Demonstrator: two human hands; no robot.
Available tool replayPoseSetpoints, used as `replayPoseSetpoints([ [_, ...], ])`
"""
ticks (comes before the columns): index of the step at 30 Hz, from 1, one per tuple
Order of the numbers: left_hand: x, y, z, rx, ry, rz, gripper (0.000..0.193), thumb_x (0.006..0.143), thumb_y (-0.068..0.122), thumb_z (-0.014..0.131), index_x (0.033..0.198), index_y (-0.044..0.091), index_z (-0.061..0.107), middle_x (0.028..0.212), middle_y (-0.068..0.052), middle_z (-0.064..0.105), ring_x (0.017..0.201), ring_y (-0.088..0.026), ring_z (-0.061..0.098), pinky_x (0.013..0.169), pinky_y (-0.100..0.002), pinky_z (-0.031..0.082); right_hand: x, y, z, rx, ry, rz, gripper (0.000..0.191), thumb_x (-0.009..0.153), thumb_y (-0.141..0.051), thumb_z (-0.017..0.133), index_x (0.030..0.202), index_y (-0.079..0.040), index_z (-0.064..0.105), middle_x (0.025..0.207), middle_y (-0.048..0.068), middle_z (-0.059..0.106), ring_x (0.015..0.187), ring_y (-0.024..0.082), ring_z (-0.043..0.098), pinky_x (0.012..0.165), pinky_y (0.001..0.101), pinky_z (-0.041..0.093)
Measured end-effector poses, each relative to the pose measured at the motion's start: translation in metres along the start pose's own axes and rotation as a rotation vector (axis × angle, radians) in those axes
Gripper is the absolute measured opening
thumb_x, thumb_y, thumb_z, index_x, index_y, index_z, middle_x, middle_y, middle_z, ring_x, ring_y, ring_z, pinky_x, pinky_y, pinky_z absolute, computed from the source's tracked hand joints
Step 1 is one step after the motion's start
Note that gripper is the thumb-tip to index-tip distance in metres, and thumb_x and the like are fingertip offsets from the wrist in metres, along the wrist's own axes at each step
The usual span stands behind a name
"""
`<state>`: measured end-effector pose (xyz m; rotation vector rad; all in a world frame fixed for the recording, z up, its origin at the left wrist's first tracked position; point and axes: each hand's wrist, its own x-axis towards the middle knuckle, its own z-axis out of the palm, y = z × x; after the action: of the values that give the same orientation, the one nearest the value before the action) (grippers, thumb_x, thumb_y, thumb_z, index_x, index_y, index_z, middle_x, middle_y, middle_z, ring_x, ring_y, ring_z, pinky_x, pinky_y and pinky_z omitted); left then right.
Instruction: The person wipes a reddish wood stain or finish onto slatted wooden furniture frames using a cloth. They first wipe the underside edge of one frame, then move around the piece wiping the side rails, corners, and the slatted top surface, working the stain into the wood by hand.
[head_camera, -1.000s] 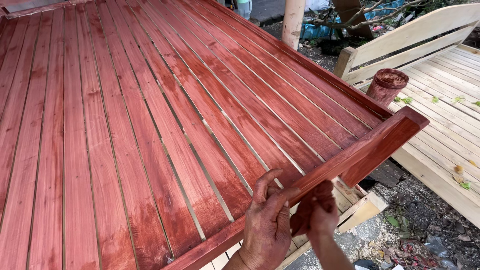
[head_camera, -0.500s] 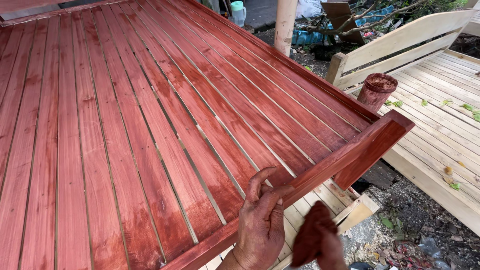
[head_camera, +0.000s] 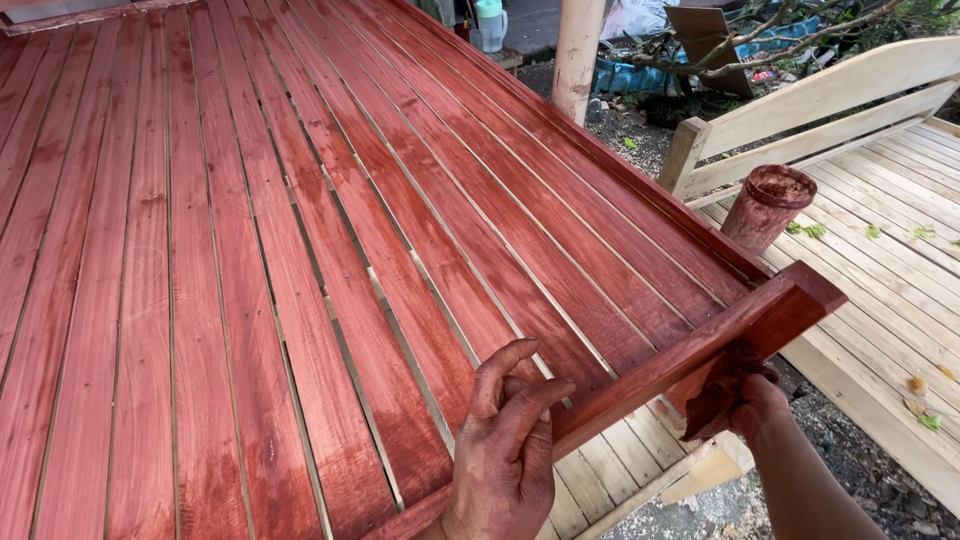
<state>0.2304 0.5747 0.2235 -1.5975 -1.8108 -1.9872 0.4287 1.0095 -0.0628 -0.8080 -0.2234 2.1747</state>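
1. Left hand (head_camera: 508, 452): stain-smeared, fingers loosely curled and slightly apart, thumb and forefinger resting on the top face of the end rail (head_camera: 690, 360); it grips nothing fully, only touches the wood
2. Right hand (head_camera: 748, 400): fingers bunched and pressed together around a dark red rag (head_camera: 722, 392), which is held against the outer side of the end rail near its far corner
3. End rail: a squared timber bar, coated reddish-brown, long axis running from lower left near the left hand up to the right, ending in a blunt square corner
4. Slatted platform (head_camera: 300, 250): long narrow boards with thin gaps, stained red, wet-looking and streaked, grain visible; the slats run away from the viewer toward the top of the view, crosswise to the rail
5. Unstained bench (head_camera: 880, 200): pale bare wood, slatted seat and backrest, standing to the right
6. Stain-covered cylindrical tin (head_camera: 765, 205): upright on the bench beside the platform edge
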Motion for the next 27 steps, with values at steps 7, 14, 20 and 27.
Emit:
replayPoseSetpoints([
  [7, 0.013, -0.002, 0.007, 0.028, -0.015, -0.009, 0.022, 0.097, -0.009, 0.059, 0.110, 0.000, 0.074, 0.142, -0.019, 0.055, 0.082, -0.013, 0.063, 0.078, -0.030, 0.058, 0.027, -0.020, -0.004, -0.134, 0.084, -0.009, 0.017, 0.102, -0.007, 0.052, 0.105, -0.020, 0.062, 0.086, -0.002, 0.063, 0.067, 0.011, 0.061, 0.049, 0.0250, 0.049],
  [14, 0.024, 0.009, 0.020, 0.000, -0.042, -0.006, 0.024, 0.093, -0.010, 0.060, 0.110, -0.001, 0.074, 0.140, -0.018, 0.057, 0.082, -0.016, 0.064, 0.073, -0.030, 0.057, 0.015, -0.055, 0.001, -0.471, 0.128, -0.197, 0.023, 0.102, -0.007, 0.052, 0.122, -0.017, 0.057, 0.103, 0.005, 0.066, 0.083, 0.019, 0.066, 0.065, 0.0356, 0.056],
  [20, 0.026, 0.019, 0.029, -0.015, -0.040, 0.102, 0.021, 0.098, -0.009, 0.060, 0.113, -0.001, 0.072, 0.142, -0.019, 0.057, 0.092, -0.016, 0.068, 0.083, -0.031, 0.059, -0.006, -0.088, 0.032, -0.601, 0.085, -0.292, 0.035, 0.102, -0.006, 0.052, 0.136, -0.015, 0.053, 0.118, 0.010, 0.068, 0.097, 0.026, 0.071, 0.079, 0.0447, 0.061],
  [27, 0.023, 0.026, 0.027, -0.024, -0.074, 0.033, 0.021, 0.097, -0.009, 0.058, 0.112, -0.002, 0.072, 0.141, -0.020, 0.056, 0.095, -0.019, 0.071, 0.082, -0.031, 0.060, -0.036, -0.118, 0.068, -0.567, -0.020, -0.345, 0.037, 0.103, -0.005, 0.053, 0.139, -0.010, 0.056, 0.127, 0.013, 0.068, 0.109, 0.028, 0.071, 0.094, 0.0443, 0.061],
])
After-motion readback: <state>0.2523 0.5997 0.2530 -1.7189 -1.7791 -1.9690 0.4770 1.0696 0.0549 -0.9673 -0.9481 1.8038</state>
